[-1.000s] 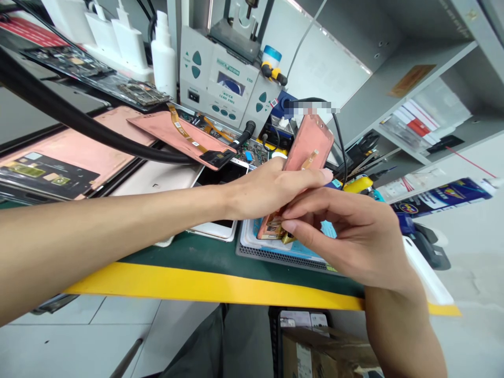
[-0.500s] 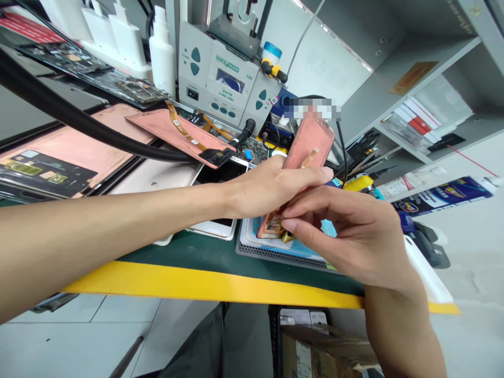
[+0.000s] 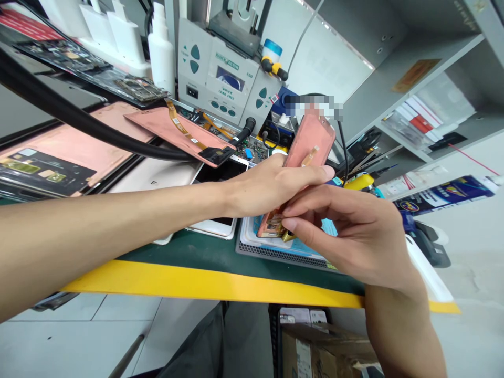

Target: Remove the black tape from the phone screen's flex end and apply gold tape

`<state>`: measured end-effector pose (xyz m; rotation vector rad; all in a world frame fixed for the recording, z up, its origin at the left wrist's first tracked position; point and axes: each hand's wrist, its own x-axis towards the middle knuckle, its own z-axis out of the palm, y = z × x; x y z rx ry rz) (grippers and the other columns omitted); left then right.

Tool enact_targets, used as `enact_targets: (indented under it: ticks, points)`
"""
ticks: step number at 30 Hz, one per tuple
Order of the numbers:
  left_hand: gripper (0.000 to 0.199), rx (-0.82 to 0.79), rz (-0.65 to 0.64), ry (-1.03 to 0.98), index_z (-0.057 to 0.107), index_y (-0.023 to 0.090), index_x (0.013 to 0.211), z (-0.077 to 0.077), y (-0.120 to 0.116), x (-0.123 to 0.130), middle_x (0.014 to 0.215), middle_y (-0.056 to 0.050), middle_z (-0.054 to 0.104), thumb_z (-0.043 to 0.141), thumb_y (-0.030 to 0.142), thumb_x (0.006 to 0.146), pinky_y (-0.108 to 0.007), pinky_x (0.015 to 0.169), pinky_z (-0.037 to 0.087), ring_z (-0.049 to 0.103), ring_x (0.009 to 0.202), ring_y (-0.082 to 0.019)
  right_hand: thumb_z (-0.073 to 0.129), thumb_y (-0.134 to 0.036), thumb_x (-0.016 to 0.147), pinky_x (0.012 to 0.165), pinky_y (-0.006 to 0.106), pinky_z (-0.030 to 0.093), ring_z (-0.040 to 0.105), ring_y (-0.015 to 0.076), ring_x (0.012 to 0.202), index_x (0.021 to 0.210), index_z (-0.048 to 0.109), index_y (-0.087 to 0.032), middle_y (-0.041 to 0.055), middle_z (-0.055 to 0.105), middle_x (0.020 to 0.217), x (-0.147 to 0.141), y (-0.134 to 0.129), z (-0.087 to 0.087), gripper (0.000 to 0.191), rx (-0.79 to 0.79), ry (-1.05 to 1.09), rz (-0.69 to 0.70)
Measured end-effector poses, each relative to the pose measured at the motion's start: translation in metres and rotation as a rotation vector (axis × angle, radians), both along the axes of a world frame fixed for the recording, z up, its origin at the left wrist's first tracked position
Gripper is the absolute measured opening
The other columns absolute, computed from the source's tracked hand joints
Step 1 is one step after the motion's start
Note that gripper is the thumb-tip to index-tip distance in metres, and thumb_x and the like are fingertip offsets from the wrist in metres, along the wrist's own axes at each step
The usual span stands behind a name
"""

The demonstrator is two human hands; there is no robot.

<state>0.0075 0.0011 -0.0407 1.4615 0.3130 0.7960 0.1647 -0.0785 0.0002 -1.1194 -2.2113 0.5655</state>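
Display (image 3: 309,142) shifted, between left hand (image 3: 271,189), right hand (image 3: 346,236)

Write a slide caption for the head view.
Left hand steadies a copper-backed phone panel while right fingers pinch its lower end above a tray.

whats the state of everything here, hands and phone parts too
left hand, wrapped against the held panel
right hand, fingers curled at the panel's lower end, grip unclear
held copper-backed phone panel, tilted upright, flex cable on it
second copper-backed panel, lying flat, flex cable on it
white-framed phone, lying, partly under the left forearm
white bottle, upright, capped
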Motion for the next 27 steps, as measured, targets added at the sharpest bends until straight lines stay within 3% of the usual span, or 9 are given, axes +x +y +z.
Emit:
enact_targets:
  ticks: [8,13,27]
  points:
    - [0.048,0.062,0.021,0.072,0.068,0.019,0.06,0.0035,-0.0017,-0.0004,0.054,-0.002,0.063,0.047,0.046,0.094,-0.024,0.05,0.046,0.059,0.052,-0.014,0.071,-0.013,0.087,0.055,0.027,0.052,0.068,0.0148,0.067,0.091,0.071,-0.022,0.0007,0.077,0.083,-0.0009,0.0014,-0.0022,0.01,0.064,-0.038,-0.016]
    - [0.049,0.063,-0.004,0.034,0.068,0.019,0.059,0.0047,-0.0024,0.0021,0.057,-0.003,0.066,0.047,0.044,0.095,-0.025,0.059,0.051,0.063,0.058,-0.015,0.071,-0.012,0.088,0.054,0.024,0.049,0.062,0.0098,0.062,0.093,0.071,-0.022,-0.0023,0.075,0.081,-0.001,-0.0007,-0.0025,0.011,0.139,-0.09,-0.033]
    - [0.051,0.019,-0.019,0.048,0.068,0.018,0.058,0.0067,-0.0034,0.0014,0.058,-0.002,0.066,0.047,0.043,0.096,-0.023,0.053,0.046,0.06,0.054,-0.012,0.07,-0.014,0.088,0.053,0.027,0.051,0.064,0.012,0.061,0.092,0.071,-0.024,-0.0017,0.076,0.08,-0.0014,-0.0014,-0.0021,0.011,0.147,-0.083,-0.033]
